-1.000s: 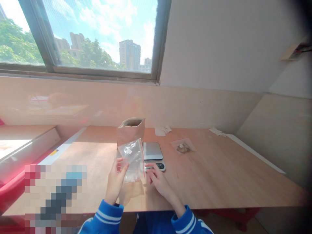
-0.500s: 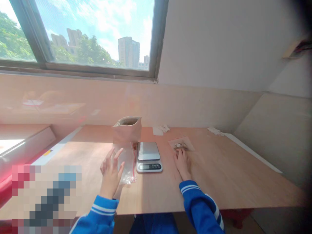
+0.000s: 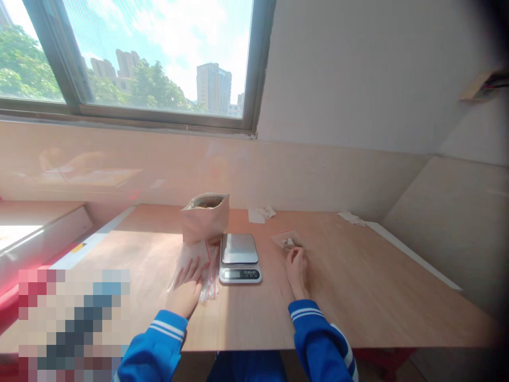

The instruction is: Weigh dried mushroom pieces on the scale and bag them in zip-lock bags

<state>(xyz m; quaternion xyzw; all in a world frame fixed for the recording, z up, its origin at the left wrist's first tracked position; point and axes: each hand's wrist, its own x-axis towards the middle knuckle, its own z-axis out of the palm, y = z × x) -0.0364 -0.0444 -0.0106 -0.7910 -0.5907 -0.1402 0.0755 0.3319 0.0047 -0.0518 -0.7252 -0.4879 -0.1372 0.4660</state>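
- Head view, left hand [image 3: 185, 289]: open, fingers spread, pressing flat on a clear zip bag [image 3: 205, 276] with red seal, lying near the wooden worktop's [image 3: 358, 297] front edge.
- Right hand [image 3: 297, 273]: fingers curled, touching a small clear bag [image 3: 284, 239]; grip cannot be told.
- Between them: a digital scale [image 3: 239, 260], a kraft paper pouch [image 3: 205, 217] behind the zip bag.

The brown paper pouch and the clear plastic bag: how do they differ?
The brown kraft-paper pouch stands upright with its top open, while the clear plastic zip bag lies flat under the left hand. The pouch is opaque; the bag is see-through with a red-edged seal. Both rest on the light wooden table, left of the silver digital scale.
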